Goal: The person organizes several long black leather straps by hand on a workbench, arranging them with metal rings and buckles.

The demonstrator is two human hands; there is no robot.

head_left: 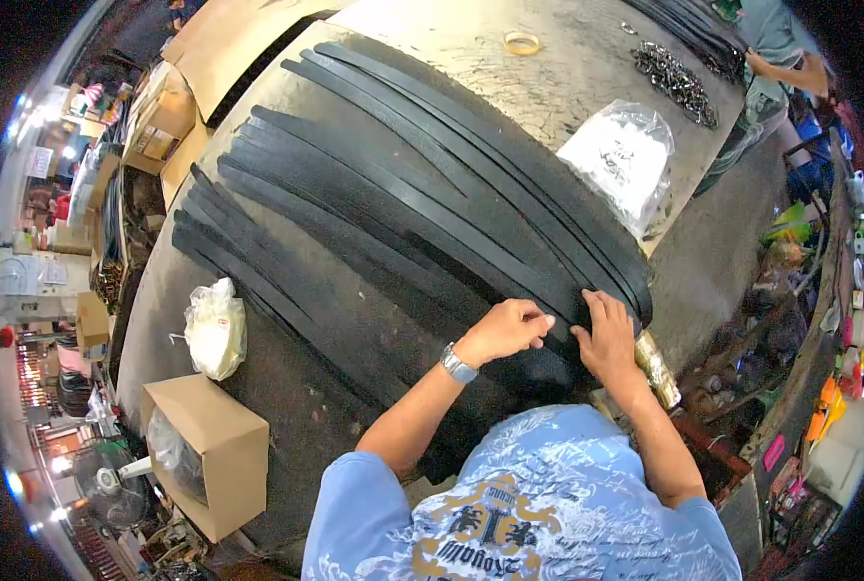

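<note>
Where the right hand (pixel 608 339) meets the near ends of the long black strips (pixel 393 191), its fingers are parted from the thumb and bent lightly, palm down, resting on the dark material rather than clenched about it. From these fingertips the strips run away and to the left, their long axes roughly parallel and slanting across the worktable (pixel 151 290), fanned into loose groups toward the far ends. The left hand (pixel 505 329), with a metal watch (pixel 458 363) at the wrist, is just to the left of the right hand, above the same strips; its fingers are curled inward with the thumb close against them, and whether a strip edge is pinched between them cannot be told. Both hands are near the gathered ends, the right being nearer the rightmost strips. Just right of the right hand is a gold-coloured roll (pixel 657 370); beyond its fingertips, past the strips, is a clear bag with white contents (pixel 621 160). Well to the left of the left fingers are a yellowish bag (pixel 216 329) and an open carton (pixel 238 465).
</note>
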